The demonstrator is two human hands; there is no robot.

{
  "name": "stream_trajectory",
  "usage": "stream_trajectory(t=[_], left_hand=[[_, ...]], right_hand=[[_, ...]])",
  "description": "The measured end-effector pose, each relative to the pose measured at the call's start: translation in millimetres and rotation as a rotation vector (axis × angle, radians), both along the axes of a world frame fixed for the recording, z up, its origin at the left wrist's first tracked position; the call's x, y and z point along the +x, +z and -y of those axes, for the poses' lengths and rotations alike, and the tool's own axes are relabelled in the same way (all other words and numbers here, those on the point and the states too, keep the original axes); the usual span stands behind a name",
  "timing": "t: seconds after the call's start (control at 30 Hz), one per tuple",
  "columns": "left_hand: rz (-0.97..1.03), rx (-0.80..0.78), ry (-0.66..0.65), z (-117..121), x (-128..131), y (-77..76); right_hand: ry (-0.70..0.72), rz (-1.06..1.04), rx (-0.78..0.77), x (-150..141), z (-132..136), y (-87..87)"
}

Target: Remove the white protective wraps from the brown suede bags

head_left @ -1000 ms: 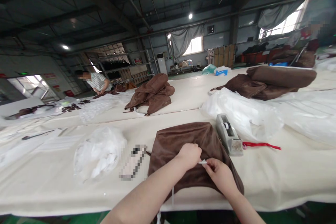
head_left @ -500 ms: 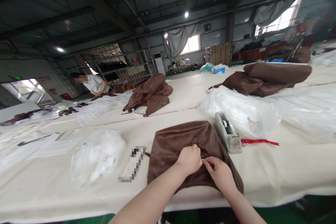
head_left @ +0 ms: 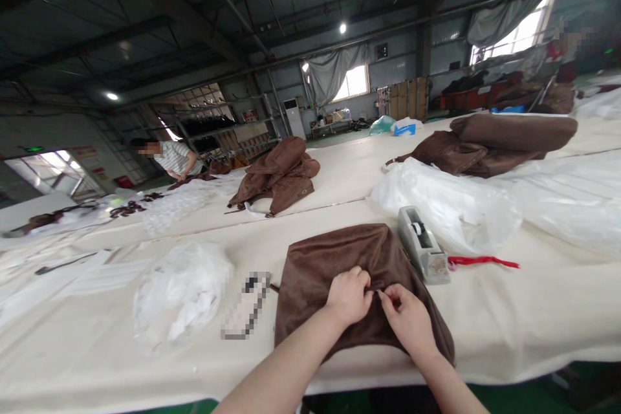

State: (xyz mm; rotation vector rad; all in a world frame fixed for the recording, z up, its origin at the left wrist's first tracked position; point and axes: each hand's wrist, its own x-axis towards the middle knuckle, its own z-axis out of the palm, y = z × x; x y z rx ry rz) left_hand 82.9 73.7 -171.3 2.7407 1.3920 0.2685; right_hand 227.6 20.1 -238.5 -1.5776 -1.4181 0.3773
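Observation:
A dark brown bag [head_left: 310, 284] of soft, leather-like material lies flat on the cream-covered table in front of me. Over its middle, my left hand [head_left: 350, 296] is closed, fingers curled and pinching the bag's material at a small dark fold. My right hand [head_left: 410, 320] faces it from the other side, thumb and forefinger pressed together. A tiny pale bit shows at those fingertips, too small to name. The two hands almost meet, and my fingers partly cover that spot on the bag.
Right of the bag stands a grey tape dispenser [head_left: 423, 246] beside a red strip [head_left: 485, 262]. To the left lie a blurred phone-like object [head_left: 245, 307] and a crumpled clear plastic bag [head_left: 182, 291]. Brown bags [head_left: 276, 174] are heaped farther back. Another person [head_left: 172, 158] bends over the far left.
My fingertips have shifted slightly at the same spot, and a dark fold of the bag now shows between them. The bag and surrounding things stay in place.

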Motion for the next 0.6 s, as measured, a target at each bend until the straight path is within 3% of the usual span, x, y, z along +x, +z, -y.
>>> stream_trajectory(t=[0.2,0.3,0.37,0.43,0.5,0.6], left_hand=[[-0.019,0.052,0.225,-6.1,17.4,-14.6],[0.001,0.009,0.209,-4.6,16.6,-7.7],[0.055,0.013,0.11,-0.1,2.9,0.5],[0.133,0.088,0.092,4.1,-21.2,5.2],[0.178,0.184,0.218,4.3,-50.2,2.2],[0.183,0.228,0.449,-2.9,-87.0,-16.0]], right_hand=[[0.018,0.051,-0.012,0.3,4.9,-0.2],[0.025,0.097,0.018,0.9,4.4,-2.5],[0.024,0.12,0.041,1.1,4.9,-5.6],[0.015,0.15,0.078,-0.1,6.3,-9.9],[0.03,0.213,0.152,-3.5,7.9,-13.8],[0.114,0.389,0.307,-11.5,8.0,-14.6]])
